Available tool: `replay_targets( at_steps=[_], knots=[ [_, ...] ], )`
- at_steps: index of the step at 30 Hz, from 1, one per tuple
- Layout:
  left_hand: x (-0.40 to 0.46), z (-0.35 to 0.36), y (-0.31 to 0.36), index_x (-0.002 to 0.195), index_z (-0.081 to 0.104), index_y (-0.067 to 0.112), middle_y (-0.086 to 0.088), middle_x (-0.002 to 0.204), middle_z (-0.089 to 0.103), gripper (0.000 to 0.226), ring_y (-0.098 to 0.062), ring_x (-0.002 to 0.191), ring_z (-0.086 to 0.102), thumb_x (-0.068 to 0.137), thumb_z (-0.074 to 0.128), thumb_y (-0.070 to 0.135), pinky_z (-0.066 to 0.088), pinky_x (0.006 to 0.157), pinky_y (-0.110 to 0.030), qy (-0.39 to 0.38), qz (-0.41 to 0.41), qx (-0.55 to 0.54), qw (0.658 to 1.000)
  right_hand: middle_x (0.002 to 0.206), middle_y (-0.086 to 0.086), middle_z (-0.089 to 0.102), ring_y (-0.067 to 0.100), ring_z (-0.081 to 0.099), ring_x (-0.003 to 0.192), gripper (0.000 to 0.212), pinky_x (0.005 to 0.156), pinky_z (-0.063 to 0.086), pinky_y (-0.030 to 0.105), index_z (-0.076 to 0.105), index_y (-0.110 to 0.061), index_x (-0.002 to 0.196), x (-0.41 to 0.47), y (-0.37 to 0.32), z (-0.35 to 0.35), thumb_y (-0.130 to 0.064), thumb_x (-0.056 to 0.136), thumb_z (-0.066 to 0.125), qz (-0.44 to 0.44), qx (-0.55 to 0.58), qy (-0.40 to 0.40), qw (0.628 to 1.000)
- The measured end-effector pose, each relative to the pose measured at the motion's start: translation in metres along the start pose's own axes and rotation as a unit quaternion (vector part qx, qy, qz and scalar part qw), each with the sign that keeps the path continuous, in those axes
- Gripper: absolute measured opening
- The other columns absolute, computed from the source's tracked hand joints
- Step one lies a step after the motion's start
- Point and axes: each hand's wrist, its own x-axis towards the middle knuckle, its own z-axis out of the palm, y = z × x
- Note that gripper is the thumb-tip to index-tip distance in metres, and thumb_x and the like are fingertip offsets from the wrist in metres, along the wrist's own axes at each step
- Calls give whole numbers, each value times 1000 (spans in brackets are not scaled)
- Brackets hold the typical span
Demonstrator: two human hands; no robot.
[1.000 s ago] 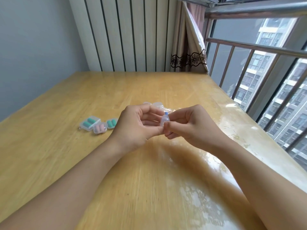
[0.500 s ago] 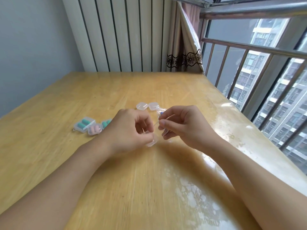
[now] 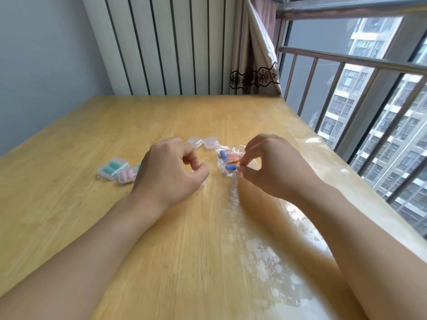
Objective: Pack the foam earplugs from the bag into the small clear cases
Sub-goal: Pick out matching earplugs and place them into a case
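Note:
A small clear bag (image 3: 227, 161) of blue, pink and orange foam earplugs lies mid-table. My right hand (image 3: 275, 165) reaches to it, thumb and fingertip pinching the end of a blue earplug (image 3: 230, 167) at the bag's near edge. My left hand (image 3: 171, 174) rests left of the bag with fingers curled; a faint clear case edge (image 3: 205, 181) shows under its thumb. Two closed clear cases (image 3: 194, 142) (image 3: 210, 142) with nothing in them sit just behind the bag. Left of my left hand lie a case with teal plugs (image 3: 113, 168) and one with pink plugs (image 3: 126, 176).
The wooden table (image 3: 161, 250) has a glossy cover. A white ribbed wall panel (image 3: 161, 42) and a curtain (image 3: 254, 54) stand beyond its far edge. A railing and window (image 3: 358, 100) run along the right side.
Both hands dropped from chest height to the table and parted. The left hand carried the clear case down; the right hand moved over to the bag.

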Motion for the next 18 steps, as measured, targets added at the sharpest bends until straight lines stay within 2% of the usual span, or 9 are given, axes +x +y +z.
replay_targets(
  at_steps=[2, 3, 5, 6, 8, 10, 13, 15, 18],
  knots=[
    [-2, 4, 5, 70, 65, 25, 12, 80, 55, 14, -11, 82, 51, 75, 77, 31, 35, 75, -9, 29, 63, -16, 997, 109, -9, 65, 16, 56, 106, 17, 82, 53, 36, 78, -28, 102, -1, -1, 4, -34, 88, 71, 11, -35, 2, 999],
    [-4, 7, 7, 81, 69, 27, 9, 93, 58, 11, -13, 96, 51, 78, 74, 36, 37, 86, -11, 18, 96, -8, 995, 111, -8, 65, 17, 55, 108, 21, 83, 53, 36, 76, -28, 108, -1, -1, 7, -37, 90, 69, 15, -50, -1, 999],
    [-7, 17, 10, 109, 71, 35, 3, 128, 56, 29, -19, 127, 43, 84, 66, 47, 37, 107, -30, -53, 136, 32, 989, 114, -6, 64, 20, 53, 110, 29, 83, 53, 37, 73, -28, 117, -1, -1, 10, -41, 92, 66, 25, -62, -20, 998],
    [-7, 21, 13, 121, 67, 39, 1, 143, 49, 36, -21, 140, 33, 87, 60, 50, 32, 115, -37, -96, 134, 59, 985, 114, -5, 64, 21, 53, 110, 31, 84, 53, 38, 72, -28, 120, -1, -1, 11, -41, 92, 65, 29, -62, -31, 997],
    [-5, 31, 18, 132, 60, 42, 0, 155, 38, 39, -23, 150, 19, 95, 51, 51, 23, 121, -40, -157, 110, 93, 977, 114, -2, 63, 23, 51, 108, 31, 84, 53, 38, 71, -29, 120, -1, -1, 12, -40, 92, 63, 30, -62, -45, 997],
    [-1, 37, 19, 131, 60, 40, 1, 143, 50, 37, -24, 143, 32, 97, 47, 49, 29, 116, -38, -174, 91, 94, 976, 117, 0, 61, 23, 49, 109, 28, 83, 52, 37, 69, -29, 120, -1, -2, 13, -36, 95, 58, 29, -63, -53, 996],
    [3, 39, 22, 115, 63, 32, 6, 112, 67, 27, -20, 112, 58, 97, 48, 45, 42, 91, -33, -162, 56, 54, 984, 123, 0, 56, 24, 46, 113, 35, 87, 49, 35, 64, -31, 130, -1, -3, 15, -34, 98, 51, 30, -47, -75, 996],
    [4, 39, 23, 106, 63, 30, 5, 98, 69, 23, -22, 99, 61, 97, 49, 45, 44, 80, -34, -153, 27, 46, 987, 122, 0, 53, 25, 45, 113, 35, 90, 48, 35, 65, -32, 128, -1, -6, 16, -35, 97, 51, 24, -40, -83, 995],
    [3, 42, 23, 106, 63, 31, 10, 82, 62, 20, -24, 89, 63, 96, 51, 43, 47, 75, -37, -145, 8, 28, 989, 120, 1, 52, 26, 45, 112, 33, 92, 49, 39, 68, -30, 123, -1, -9, 21, -35, 97, 47, 26, -44, -90, 995]
  ],
)
